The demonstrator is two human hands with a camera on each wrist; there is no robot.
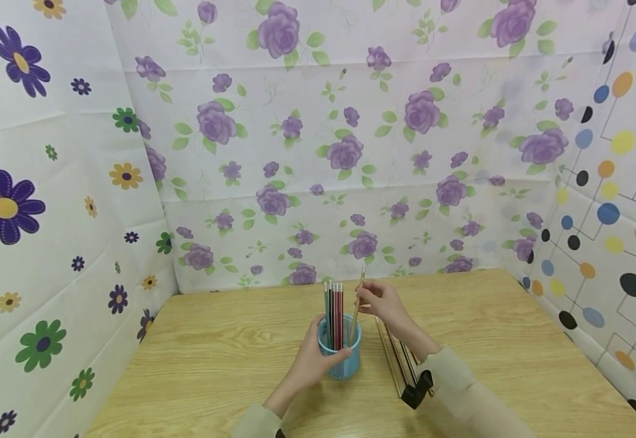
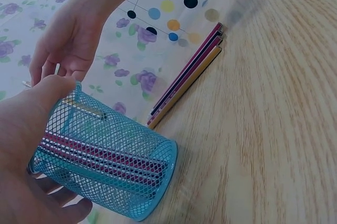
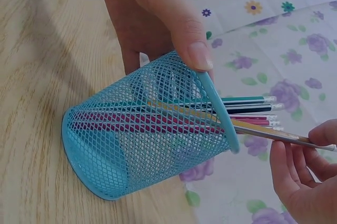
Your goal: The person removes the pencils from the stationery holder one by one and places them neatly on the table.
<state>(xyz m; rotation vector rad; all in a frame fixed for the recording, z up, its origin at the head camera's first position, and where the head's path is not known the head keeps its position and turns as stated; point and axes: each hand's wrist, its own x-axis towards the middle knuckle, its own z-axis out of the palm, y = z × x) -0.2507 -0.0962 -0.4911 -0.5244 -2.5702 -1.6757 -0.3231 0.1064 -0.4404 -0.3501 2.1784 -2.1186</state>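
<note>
A light-blue mesh pencil cup [image 1: 353,364] stands on the table, and my left hand [image 1: 311,358] grips it, thumb at the rim and fingers round the far side. Several pencils [image 1: 335,310], red, black and green with eraser ends up, stand inside it. My right hand [image 1: 385,303] pinches a gold-coloured pencil [image 3: 258,131] near its eraser end. That pencil slants over the rim, its lower part inside the cup, as the right wrist view shows through the mesh. In the left wrist view its lower end hangs above the cup's bottom.
Several more pencils [image 2: 184,74], gold, red and black, lie side by side on the wooden table [image 1: 230,353], right of the cup and partly under my right forearm. A black wrist strap [image 1: 418,389] overlaps them in the head view. Patterned cloth walls [image 1: 318,152] enclose the table's back and sides.
</note>
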